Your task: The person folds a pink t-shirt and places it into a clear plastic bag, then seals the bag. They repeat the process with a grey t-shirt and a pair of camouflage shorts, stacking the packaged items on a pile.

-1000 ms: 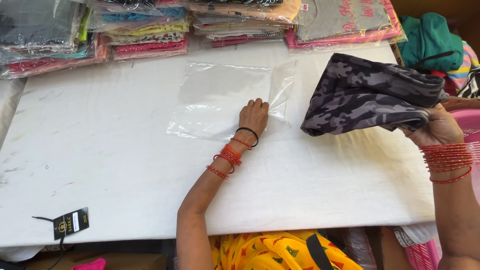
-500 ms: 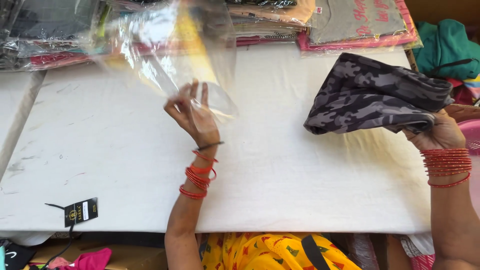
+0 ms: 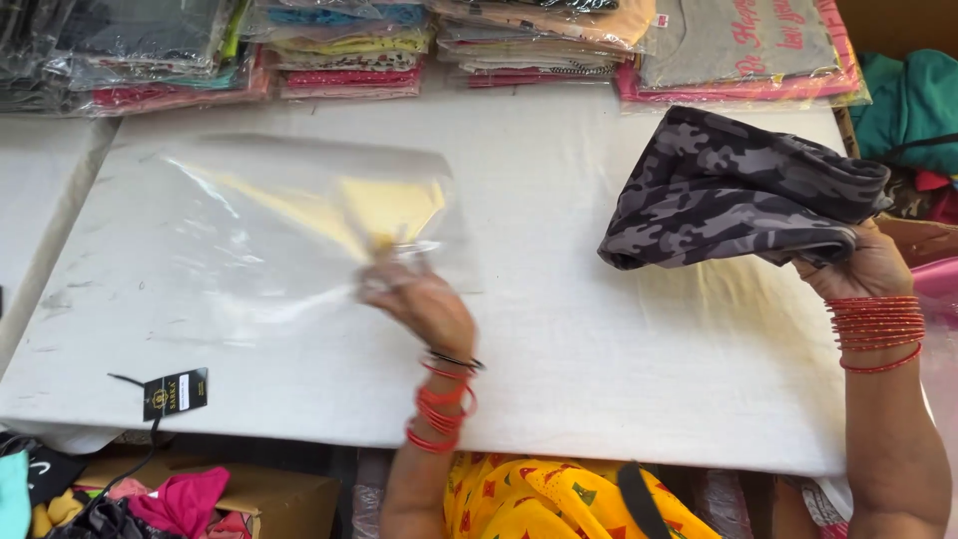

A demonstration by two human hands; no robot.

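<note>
The left hand (image 3: 424, 304) is pinching a clear plastic bag (image 3: 299, 225) just above the white tabletop (image 3: 599, 399), its grip closed on one edge. The right hand (image 3: 868, 269) is gripping a folded camouflage garment (image 3: 728, 190), not yet bagged. Beyond, packed garment stacks (image 3: 349, 50) are lining the far edge.

Red bangles on both wrists, bare forearms, yellow patterned garment (image 3: 529, 494).
</note>
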